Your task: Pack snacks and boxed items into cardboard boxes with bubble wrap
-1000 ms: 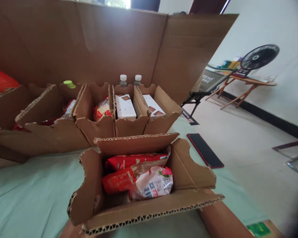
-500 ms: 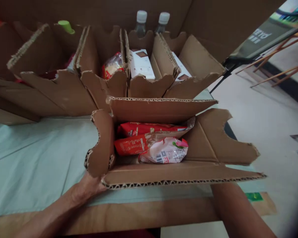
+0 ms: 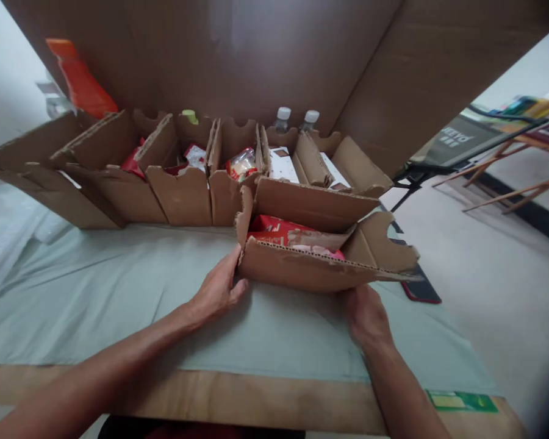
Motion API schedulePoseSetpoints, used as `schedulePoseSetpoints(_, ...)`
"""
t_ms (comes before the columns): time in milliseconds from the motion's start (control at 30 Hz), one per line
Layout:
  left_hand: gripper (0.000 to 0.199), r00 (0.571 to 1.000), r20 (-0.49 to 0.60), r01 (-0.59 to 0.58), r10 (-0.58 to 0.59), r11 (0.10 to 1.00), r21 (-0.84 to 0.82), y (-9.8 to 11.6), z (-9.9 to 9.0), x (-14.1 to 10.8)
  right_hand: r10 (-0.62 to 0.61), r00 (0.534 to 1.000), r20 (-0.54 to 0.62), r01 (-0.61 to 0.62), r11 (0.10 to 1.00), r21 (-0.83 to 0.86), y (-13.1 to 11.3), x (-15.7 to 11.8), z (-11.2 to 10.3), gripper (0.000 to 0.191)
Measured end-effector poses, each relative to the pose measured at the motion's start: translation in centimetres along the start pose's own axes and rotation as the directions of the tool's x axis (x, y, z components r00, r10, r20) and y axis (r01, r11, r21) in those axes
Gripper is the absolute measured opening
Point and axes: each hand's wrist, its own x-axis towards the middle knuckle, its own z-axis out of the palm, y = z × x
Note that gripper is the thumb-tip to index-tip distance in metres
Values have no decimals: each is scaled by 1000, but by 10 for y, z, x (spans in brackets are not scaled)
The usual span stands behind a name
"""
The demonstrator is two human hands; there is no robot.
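An open cardboard box (image 3: 297, 268) sits between my two hands, just in front of the row of similar boxes. Inside it lie a red snack packet (image 3: 279, 225) and, partly hidden by the near wall, a pinkish-white packet. My left hand (image 3: 219, 286) grips the box's left end, its thumb low near the cloth and its fingers partly behind the cardboard. At the bottom of the near wall, toward the right, my right hand (image 3: 368, 314) holds the box with curled fingers; its fingertips are hidden underneath.
Behind stands a row of cardboard boxes (image 3: 187, 198) holding packets and white cartons (image 3: 283, 164). An orange bottle (image 3: 82, 82) rises at the left, and two white-capped bottles (image 3: 282, 119) at the back. Pale green cloth (image 3: 165, 262) covers the wooden table (image 3: 238, 396). A dark flat object (image 3: 423, 286) lies right.
My view has tilted up and drawn back, showing more of the row. The held box now appears farther from me, closer against the row, and both hands have come into fuller view.
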Motion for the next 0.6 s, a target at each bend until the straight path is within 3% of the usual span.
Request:
schedulePoseSetpoints(100, 76, 999, 26, -22, 22, 1000, -20, -18, -5, -31, 104, 994, 18, -105, 986, 129, -8, -24, -3, 50)
schedulePoseSetpoints(167, 76, 1000, 28, 4, -3, 999, -34, -24, -13, -62, 116, 993, 23, -118, 985, 126, -12, -41, -10, 46)
schedulePoseSetpoints(267, 68, 999, -7, 33, -33, 999, -13, -21, -20, -111, 14, 999, 29, -13, 1000, -15, -16, -54, -14, 40)
schedulePoseSetpoints(367, 61, 997, -78, -9, 10, 1000, 15, -10, -16, -149, -91, 995, 51, 97, 986, -137, -18, -52, -9, 37)
schedulePoseSetpoints(467, 58, 989, -124, -71, 75, 997, 37, 0, -9, -169, -117, 991, 69, 129, 972, -198, -22, -46, -5, 36)
schedulePoseSetpoints(600, 50, 968, -208, -139, 140, 990, 19, 1, -6, -173, -93, 991, 95, 116, 957, -265, -22, -39, -6, 31)
